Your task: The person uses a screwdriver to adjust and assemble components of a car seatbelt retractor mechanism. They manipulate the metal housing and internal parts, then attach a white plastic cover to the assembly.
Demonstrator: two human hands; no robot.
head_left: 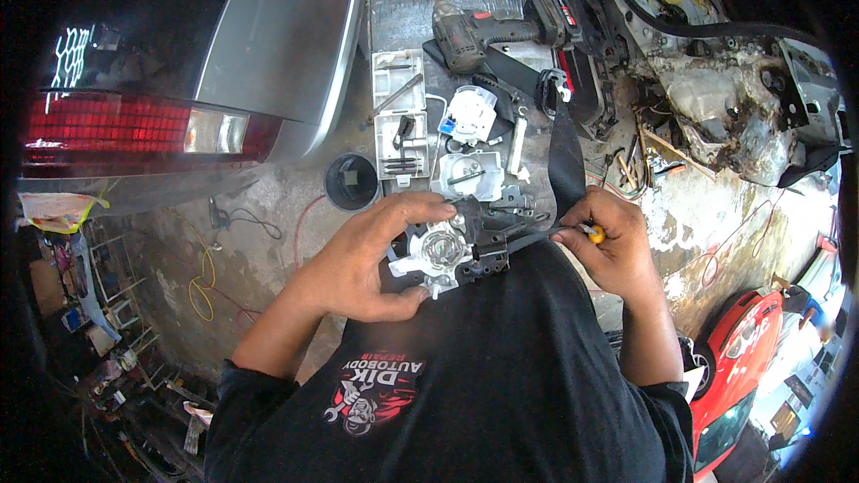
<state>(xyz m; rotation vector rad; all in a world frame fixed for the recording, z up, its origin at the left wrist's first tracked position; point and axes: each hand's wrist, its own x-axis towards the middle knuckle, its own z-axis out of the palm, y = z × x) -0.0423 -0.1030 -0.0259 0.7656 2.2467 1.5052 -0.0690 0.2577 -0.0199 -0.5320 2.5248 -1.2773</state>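
Note:
My left hand (369,258) grips a seat belt retractor (442,251), thumb and fingers at opposite sides of its housing. A whitish round hub with arms sits on the retractor's upper face. To its right, my right hand (616,240) is closed on a small yellow-handled tool (594,233); the tool's kind is hard to make out. A dark strip runs between that hand's fingertips and the retractor. Black belt webbing (565,156) lies along the bench's right edge, just above the right hand. A translucent plastic cover (472,177) lies beyond the retractor.
On the worn bench (398,18) are a cordless impact driver (470,40), a white plastic part (472,113) and a compartment tray (391,134) with small tools. A dark bucket (351,182) stands at the bench's left. A grey vehicle (277,27) is at left, a stripped door (716,98) at right.

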